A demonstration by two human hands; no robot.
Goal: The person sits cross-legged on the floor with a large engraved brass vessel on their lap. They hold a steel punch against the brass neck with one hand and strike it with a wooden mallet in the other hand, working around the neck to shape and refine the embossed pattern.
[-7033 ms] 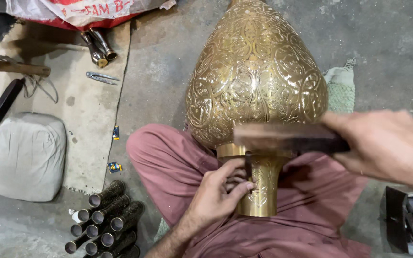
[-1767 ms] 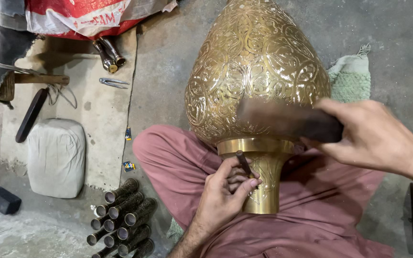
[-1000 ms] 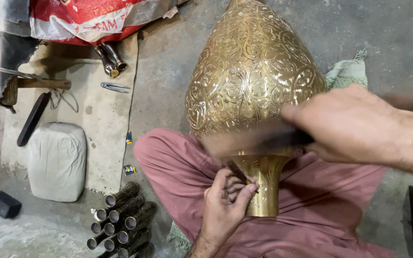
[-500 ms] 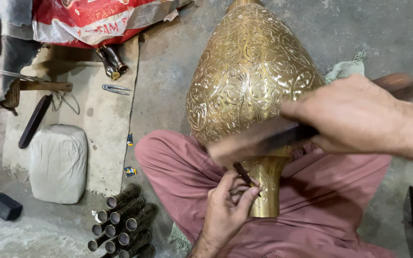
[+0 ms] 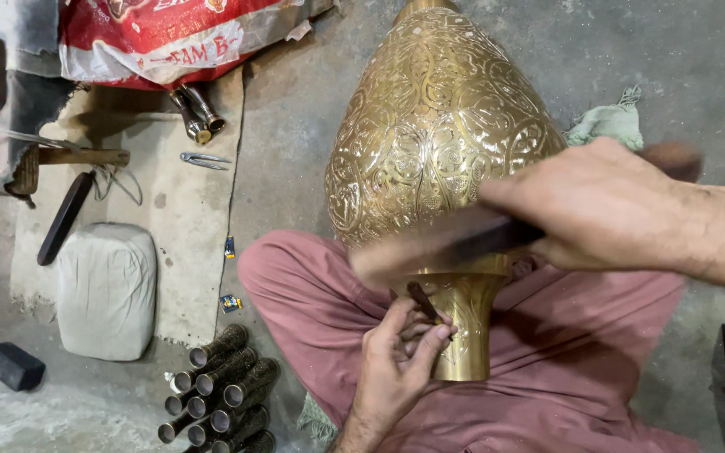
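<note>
The left hand (image 5: pixel 396 356) is pinching a chisel (image 5: pixel 424 302) against the engraved brass vessel's (image 5: pixel 438 143) plainer neck; the right hand (image 5: pixel 606 205) is gripping a blurred wooden mallet (image 5: pixel 430 252).

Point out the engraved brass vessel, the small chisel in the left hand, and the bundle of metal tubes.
engraved brass vessel (image 5: pixel 430 126), head view, on its bulging patterned body.
small chisel (image 5: pixel 423 302), head view, on its dark shaft above the fingers.
bundle of metal tubes (image 5: pixel 220 394), head view, on the middle tubes.
</note>
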